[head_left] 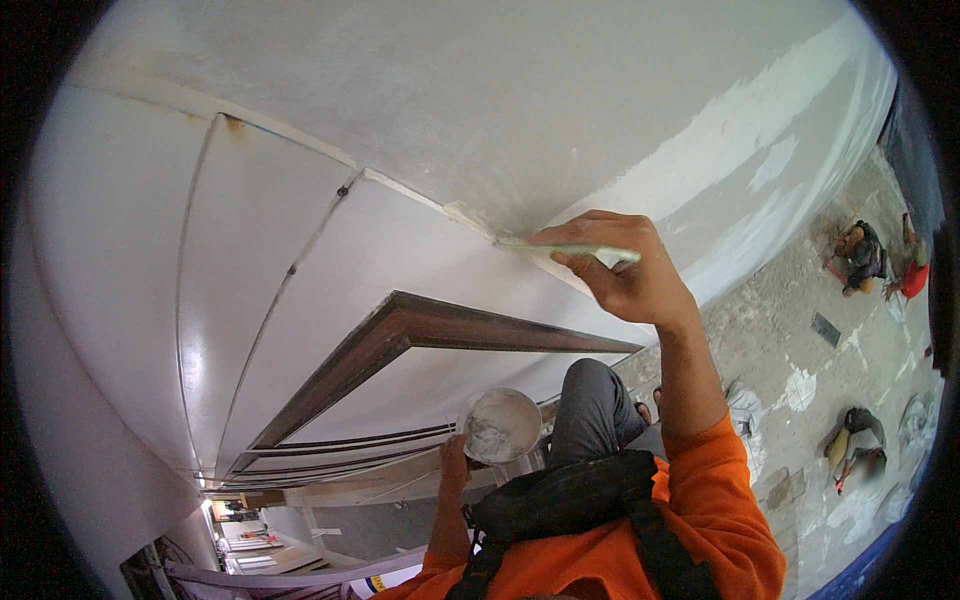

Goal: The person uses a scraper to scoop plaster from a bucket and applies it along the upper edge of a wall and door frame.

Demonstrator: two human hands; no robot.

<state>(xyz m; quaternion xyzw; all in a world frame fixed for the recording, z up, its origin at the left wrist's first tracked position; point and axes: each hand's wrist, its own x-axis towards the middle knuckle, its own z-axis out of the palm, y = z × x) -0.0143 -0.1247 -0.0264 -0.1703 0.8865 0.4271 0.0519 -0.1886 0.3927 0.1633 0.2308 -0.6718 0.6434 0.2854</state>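
My right hand (625,270) is raised and grips a flat putty scraper (560,249), its blade pressed against the white plastered wall (520,110) at the edge where it meets a white panel. My left hand (455,462) hangs lower and holds a round bowl (500,425) smeared with white putty. My orange sleeves and a black harness strap (570,500) show at the bottom.
A dark brown window frame (400,335) is set in the white panel below the scraper. Far below on the right, a rough concrete floor (800,340) has white patches, and other people (865,260) crouch there. My grey-trousered knee (590,400) sticks out.
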